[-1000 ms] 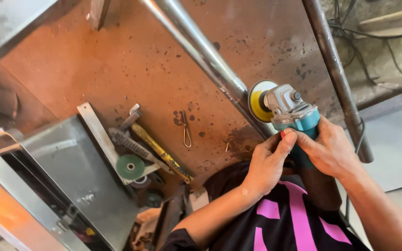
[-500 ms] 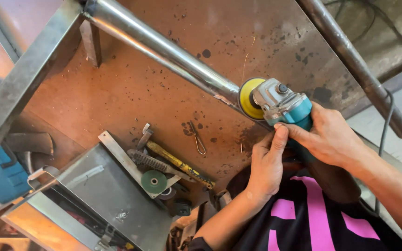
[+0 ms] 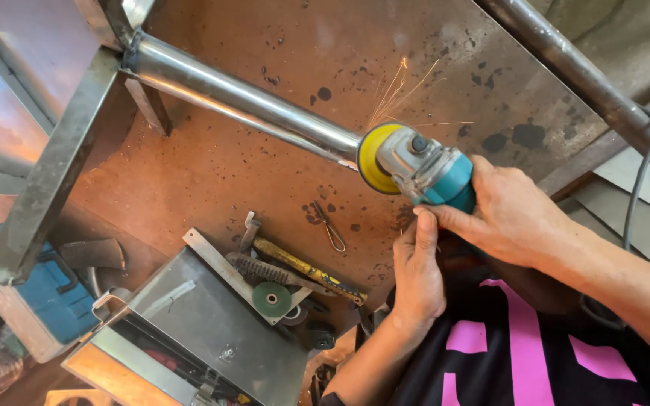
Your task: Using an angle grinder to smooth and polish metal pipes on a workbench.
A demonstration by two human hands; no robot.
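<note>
Grinder: I see a teal angle grinder (image 3: pixel 438 174) with a yellow disc (image 3: pixel 372 158) set against the end of a shiny steel pipe (image 3: pixel 242 101); sparks (image 3: pixel 396 90) fly up from the contact.
Right hand: my right hand (image 3: pixel 509 214) is wrapped around the grinder body from behind, fingers closed on the teal housing.
Left hand: my left hand (image 3: pixel 419 274) comes up from below, fingers held narrow and together, fingertips touching the underside of the housing; I judge it a steadying touch, not a full grip.
Pipe: it runs from upper left, where it meets a grey steel frame (image 3: pixel 47 180), down to the disc, lying over a rusty, spotted plate (image 3: pixel 212 173).
Handling: I judge the grinder fairly heavy and rigid, with a smooth housing, and it will tend to kick sideways on the round, slippery pipe. It is best held on the body, well behind the disc. The pipe looks stiff and heavy.
Cord: a grey cable (image 3: pixel 637 180) hangs just beside the right forearm.
Nearby: on the plate lie a wire brush (image 3: pixel 265 269), a yellow-handled tool (image 3: pixel 314 272), a green disc (image 3: pixel 271 298) and a small wire clip (image 3: pixel 332 233), all well apart from the hands.
Lower left: a metal box (image 3: pixel 205 331) and a blue case (image 3: pixel 47 293).
Second bar: a dark tube (image 3: pixel 588 83) crosses the upper right.
</note>
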